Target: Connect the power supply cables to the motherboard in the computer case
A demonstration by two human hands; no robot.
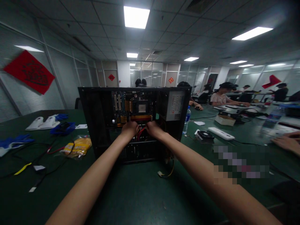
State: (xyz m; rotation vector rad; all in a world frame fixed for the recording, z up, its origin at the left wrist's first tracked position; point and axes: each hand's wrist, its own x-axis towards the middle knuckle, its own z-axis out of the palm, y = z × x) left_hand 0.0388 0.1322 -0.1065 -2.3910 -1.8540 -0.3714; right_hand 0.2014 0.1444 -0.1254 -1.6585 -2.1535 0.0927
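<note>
An open black computer case (136,89) stands upright on the table, its inside facing me. In it are a motherboard (149,101) with a bare square processor (142,108) and a silver power supply (174,104) at upper right. Both my hands reach inside, below the processor. My left hand (130,129) is closed at the left end of the red and yellow memory slots (141,118); my right hand (154,128) is closed at their right end. What the fingertips grip is hidden. Red and dark cables (140,132) hang between the hands. A loose power connector (160,174) lies in front.
Left of the case lie a yellow plastic packet (78,147), a blue tray (61,128), gloves (16,141) and cables. To the right are a water bottle (187,120), a black fan (205,136) and a white power strip (221,133). Other people sit at the tables; a co-worker's hand (287,142) rests far right.
</note>
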